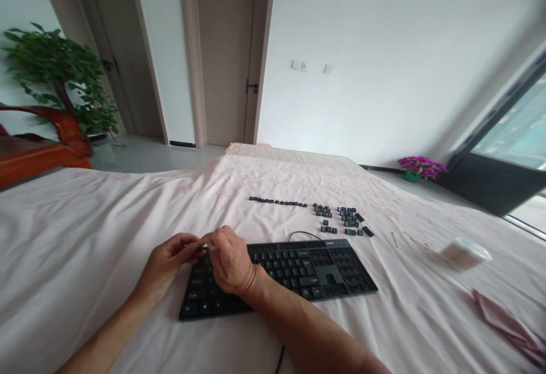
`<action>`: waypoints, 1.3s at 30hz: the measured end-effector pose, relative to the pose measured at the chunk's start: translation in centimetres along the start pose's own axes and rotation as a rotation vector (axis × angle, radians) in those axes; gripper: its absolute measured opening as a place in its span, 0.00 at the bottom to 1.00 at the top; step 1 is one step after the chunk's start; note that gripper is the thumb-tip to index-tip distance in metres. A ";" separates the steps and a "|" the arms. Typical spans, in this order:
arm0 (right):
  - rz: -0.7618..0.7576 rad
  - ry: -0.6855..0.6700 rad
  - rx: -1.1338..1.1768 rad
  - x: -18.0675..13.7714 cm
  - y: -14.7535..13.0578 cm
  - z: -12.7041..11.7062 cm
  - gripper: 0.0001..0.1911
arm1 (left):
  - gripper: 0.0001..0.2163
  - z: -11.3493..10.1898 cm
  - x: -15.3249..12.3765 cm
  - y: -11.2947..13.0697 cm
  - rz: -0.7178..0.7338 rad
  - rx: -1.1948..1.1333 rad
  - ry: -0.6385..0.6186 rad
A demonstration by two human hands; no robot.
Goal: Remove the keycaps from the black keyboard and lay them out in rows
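Observation:
A black keyboard (298, 271) lies on a pale pink sheet (106, 220), angled toward me. My left hand (168, 260) is at the keyboard's upper left corner with its fingers pinched together. My right hand (230, 263) rests over the left part of the keyboard, fingers curled and meeting the left fingertips around a small thin object (209, 245) that I cannot make out. Farther back lie loose black keycaps: a row (277, 201) and a cluster (343, 220).
A round white container (463, 253) and a folded pink cloth (507, 323) lie at the right. The keyboard cable (303, 233) loops behind it. A potted plant (63, 78), a wooden bench (38, 152), doors and a purple flower pot (420, 167) stand beyond.

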State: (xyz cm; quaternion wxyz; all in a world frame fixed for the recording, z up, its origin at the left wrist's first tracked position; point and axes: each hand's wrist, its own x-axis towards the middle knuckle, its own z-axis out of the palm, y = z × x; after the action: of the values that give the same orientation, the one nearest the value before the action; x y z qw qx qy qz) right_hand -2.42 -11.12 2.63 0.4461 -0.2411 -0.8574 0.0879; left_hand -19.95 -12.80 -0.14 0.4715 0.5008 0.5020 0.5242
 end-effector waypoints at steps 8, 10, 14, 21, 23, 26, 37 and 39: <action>0.259 -0.162 -0.112 0.6 0.0 -0.7 0.15 | 0.23 0.5 -0.2 0.4 0.004 -0.078 -0.016; 0.291 -0.186 -0.109 0.7 0.1 -0.6 0.14 | 0.26 0.4 -0.3 0.6 0.007 -0.078 -0.022; 0.293 -0.196 -0.090 0.9 0.5 -0.3 0.13 | 0.26 0.2 -0.2 0.7 0.003 -0.095 -0.028; 0.291 -0.221 -0.101 0.8 0.5 -0.1 0.13 | 0.26 0.1 -0.2 0.9 0.030 -0.078 -0.038; 0.303 -0.225 -0.120 0.9 0.6 0.0 0.13 | 0.27 0.1 -0.2 0.8 0.034 -0.073 -0.035; 0.316 -0.214 -0.143 0.9 0.7 0.1 0.12 | 0.27 0.2 -0.1 0.4 0.034 -0.073 -0.026; 0.546 -0.127 -0.102 1.6 2.1 -1.5 0.05 | 0.21 1.0 0.2 0.9 0.039 -0.038 0.034; 0.611 -0.118 -0.086 2.2 3.9 -2.7 0.06 | 0.20 1.0 0.5 0.6 0.057 0.027 0.097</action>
State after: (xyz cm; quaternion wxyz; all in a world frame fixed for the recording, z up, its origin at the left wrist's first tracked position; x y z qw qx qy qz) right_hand -0.02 -6.83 4.44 0.3379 -0.5006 -0.7726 0.1956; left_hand -18.95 -12.25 0.47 0.4246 0.4952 0.5168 0.5545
